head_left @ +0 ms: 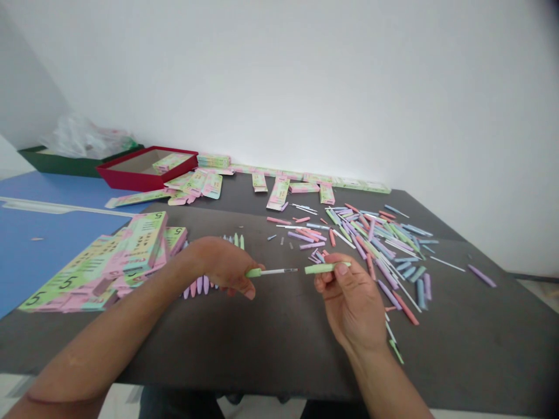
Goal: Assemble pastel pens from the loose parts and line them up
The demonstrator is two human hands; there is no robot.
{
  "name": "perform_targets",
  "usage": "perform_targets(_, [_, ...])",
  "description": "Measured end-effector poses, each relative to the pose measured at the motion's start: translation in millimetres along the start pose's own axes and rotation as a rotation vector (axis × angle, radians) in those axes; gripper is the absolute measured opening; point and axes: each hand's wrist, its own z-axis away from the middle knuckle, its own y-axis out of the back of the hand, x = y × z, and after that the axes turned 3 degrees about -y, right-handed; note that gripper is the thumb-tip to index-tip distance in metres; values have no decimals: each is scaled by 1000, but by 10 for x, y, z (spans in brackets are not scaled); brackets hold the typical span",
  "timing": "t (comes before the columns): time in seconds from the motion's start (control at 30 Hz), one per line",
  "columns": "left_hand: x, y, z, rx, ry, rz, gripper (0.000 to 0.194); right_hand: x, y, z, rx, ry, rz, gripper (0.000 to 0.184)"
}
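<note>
My left hand is closed round a green pen part, from which a white pen refill sticks out to the right. Facing the refill's tip across a small gap, a light green pen barrel is pinched between the thumb and fingers of my right hand. Under and beside my left hand lies a row of pens in purple, pink, blue and green, partly hidden by the hand and forearm. A large heap of loose pen parts spreads just beyond and right of my right hand.
Printed pen boxes are stacked at the left, with more flattened cartons behind. A red tray and a green tray with a plastic bag stand at the back left. Several boxes lie along the white wall.
</note>
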Motion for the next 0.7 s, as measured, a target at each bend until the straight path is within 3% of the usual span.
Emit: perform_targets(0.7, [20, -21, -34, 13, 26, -37, 36, 84, -42, -9, -20, -47, -16, 15])
